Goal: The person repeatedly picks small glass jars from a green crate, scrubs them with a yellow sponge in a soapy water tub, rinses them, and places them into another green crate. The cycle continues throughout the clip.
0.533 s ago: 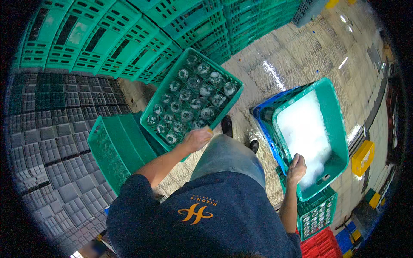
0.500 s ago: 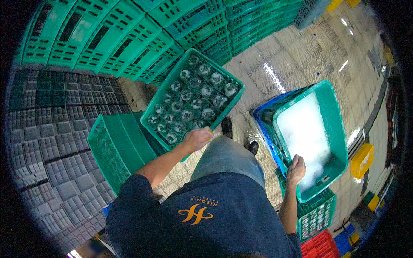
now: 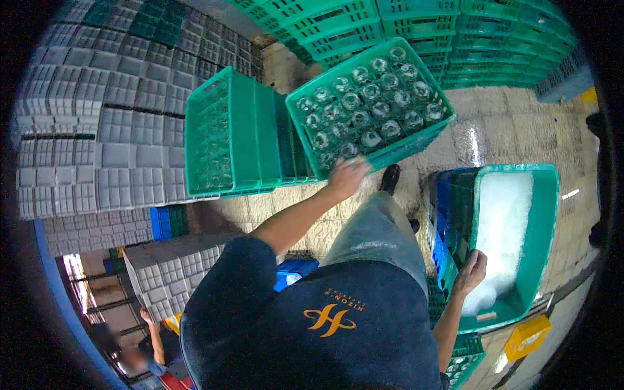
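My left hand (image 3: 349,177) is at the near edge of a green crate (image 3: 406,158) filled with rows of upturned clear glasses (image 3: 361,119). Motion smears its fingers, so I cannot tell what they hold, if anything. Over on the right, my right hand (image 3: 472,272) is closed at the left rim of a green tub (image 3: 545,214). White foam (image 3: 504,221) fills much of that tub. Whatever the right fingers may grip is hidden.
Left of the glass crate stands another green crate (image 3: 250,130) with glasses. Stacked grey crates (image 3: 143,149) line the left; green ones (image 3: 416,32) rise behind. A yellow crate (image 3: 526,338) sits at lower right. Another person's hand (image 3: 147,316) touches grey crates at lower left. The floor looks wet.
The view has turned, shifting crates and tub rightward in the picture. My left hand stays by the glass crate's near edge and now looks blurred. My right hand remains closed beside the tub.
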`<state>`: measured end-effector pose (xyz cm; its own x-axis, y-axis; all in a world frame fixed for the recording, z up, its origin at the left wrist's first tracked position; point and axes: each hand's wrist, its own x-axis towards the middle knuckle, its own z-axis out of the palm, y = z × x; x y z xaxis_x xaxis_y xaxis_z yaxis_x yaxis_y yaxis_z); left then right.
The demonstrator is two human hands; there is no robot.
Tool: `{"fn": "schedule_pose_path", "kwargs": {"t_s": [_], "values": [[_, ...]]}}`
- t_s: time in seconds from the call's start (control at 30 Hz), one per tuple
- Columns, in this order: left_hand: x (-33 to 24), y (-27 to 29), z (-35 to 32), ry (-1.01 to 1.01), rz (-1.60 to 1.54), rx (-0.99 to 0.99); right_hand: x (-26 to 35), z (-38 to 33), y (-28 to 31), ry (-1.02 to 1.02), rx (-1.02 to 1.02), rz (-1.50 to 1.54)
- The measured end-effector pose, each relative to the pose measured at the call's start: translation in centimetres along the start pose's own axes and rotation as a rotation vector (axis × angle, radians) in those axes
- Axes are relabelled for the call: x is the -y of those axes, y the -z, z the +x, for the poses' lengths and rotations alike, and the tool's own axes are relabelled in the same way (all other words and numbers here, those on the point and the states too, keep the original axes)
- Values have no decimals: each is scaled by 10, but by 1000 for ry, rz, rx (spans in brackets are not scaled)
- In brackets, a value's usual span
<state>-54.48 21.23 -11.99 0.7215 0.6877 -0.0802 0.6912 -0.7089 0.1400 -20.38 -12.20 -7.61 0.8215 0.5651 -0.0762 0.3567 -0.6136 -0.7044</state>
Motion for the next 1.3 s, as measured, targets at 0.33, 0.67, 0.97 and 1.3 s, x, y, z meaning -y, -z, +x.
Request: {"fn": "schedule_pose_path", "kwargs": {"t_s": [0.33,0.67,0.97,1.3], "values": [[60,-10,-79,278,-172,-617,-6,6,2,69,69,67],[198,41,9,798,-323,-1034,-3,8,2,-87,118,99],[208,7,19,754,-217,-469,14,17,-9,50,41,-236],[180,47,289,823,-206,-184,21,20,-14,-18,32,-404]]}}
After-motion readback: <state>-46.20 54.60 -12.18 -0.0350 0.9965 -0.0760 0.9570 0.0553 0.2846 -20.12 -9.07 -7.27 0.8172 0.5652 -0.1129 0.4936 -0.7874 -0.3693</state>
